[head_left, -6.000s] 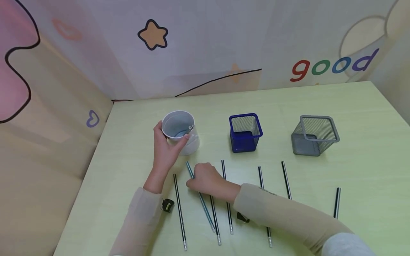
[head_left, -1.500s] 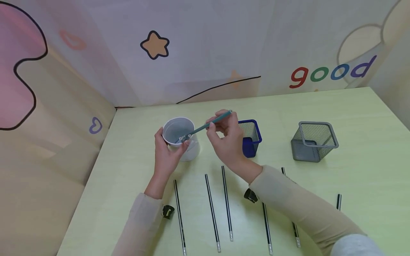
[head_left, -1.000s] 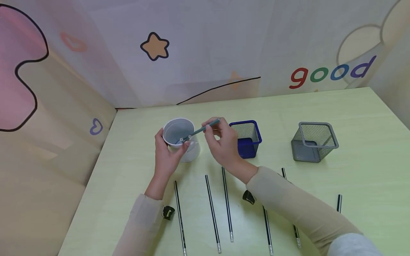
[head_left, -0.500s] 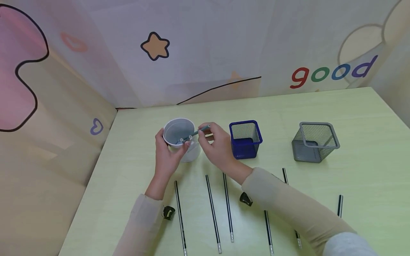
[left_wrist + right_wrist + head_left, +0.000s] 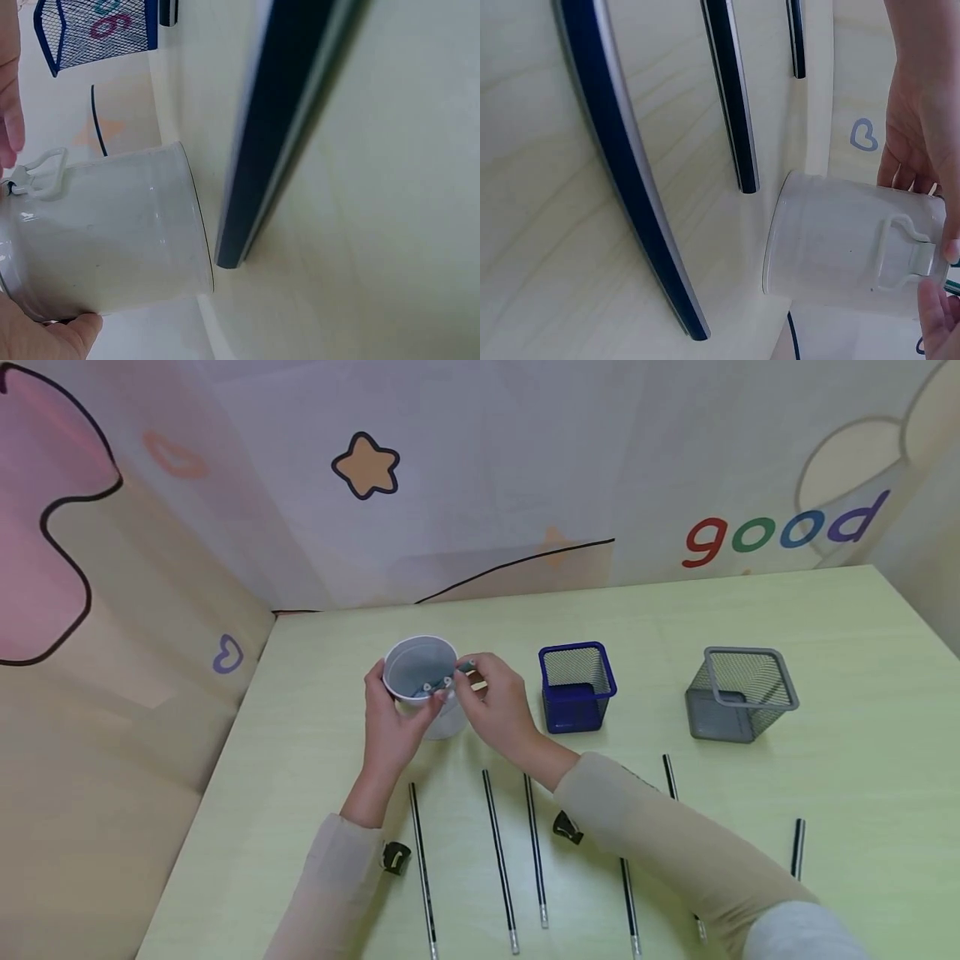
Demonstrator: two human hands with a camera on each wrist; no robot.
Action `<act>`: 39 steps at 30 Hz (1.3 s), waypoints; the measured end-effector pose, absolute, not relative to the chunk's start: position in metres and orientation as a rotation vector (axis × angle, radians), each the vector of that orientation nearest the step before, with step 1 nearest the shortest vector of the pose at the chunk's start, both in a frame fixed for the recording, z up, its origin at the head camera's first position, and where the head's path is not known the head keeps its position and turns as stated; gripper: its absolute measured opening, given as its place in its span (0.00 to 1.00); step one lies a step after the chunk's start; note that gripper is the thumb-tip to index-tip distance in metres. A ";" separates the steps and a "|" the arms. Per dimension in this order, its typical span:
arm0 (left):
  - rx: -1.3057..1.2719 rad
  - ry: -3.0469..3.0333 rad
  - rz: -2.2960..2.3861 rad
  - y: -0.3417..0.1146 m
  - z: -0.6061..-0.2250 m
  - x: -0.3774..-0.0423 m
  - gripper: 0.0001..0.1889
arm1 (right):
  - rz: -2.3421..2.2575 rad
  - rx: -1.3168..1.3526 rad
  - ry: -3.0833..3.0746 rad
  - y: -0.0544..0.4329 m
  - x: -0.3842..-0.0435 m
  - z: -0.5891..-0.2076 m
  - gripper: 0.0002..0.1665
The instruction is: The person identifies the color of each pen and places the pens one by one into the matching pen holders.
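A white plastic bucket point(image 5: 450, 720) with a small side handle point(image 5: 895, 247) stands on the table. My left hand point(image 5: 392, 727) grips it near the rim, thumb at the front and fingers round the left side. Between thumb and fingers of my right hand point(image 5: 498, 706) is a teal pencil point(image 5: 467, 667), pinched near its upper end and slanting down into the bucket. Its lower part is hidden inside. Ends of other teal pencils point(image 5: 428, 687) show within the bucket. In the right wrist view both hands meet at the bucket's rim.
Several black-striped pencils point(image 5: 498, 860) lie spread in front of the bucket, some partly under the right forearm. A blue mesh pen holder point(image 5: 573, 717) stands right of the bucket, a grey mesh pen holder point(image 5: 716, 718) further right. A printed curtain point(image 5: 480, 468) hangs behind.
The right hand picked up the teal pencil from the table and brought it to the bucket. It has since moved left and down, sliding the pencil deeper in. The left hand keeps its grip.
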State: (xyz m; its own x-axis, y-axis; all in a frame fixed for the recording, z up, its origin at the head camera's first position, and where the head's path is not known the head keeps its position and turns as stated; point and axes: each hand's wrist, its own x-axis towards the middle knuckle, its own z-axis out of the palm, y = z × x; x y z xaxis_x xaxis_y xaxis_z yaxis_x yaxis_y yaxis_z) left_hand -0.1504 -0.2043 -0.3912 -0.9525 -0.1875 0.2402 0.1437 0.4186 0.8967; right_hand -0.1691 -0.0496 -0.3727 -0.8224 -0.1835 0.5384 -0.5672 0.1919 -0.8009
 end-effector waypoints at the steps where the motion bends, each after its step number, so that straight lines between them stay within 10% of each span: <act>1: 0.036 -2.376 -1.544 -0.204 -0.391 -0.151 0.46 | 1.666 0.709 -2.157 -0.050 -0.169 -0.373 0.08; 39: 0.104 -2.402 -1.517 -0.202 -0.390 -0.152 0.46 | 1.603 0.676 -2.294 -0.036 -0.166 -0.372 0.14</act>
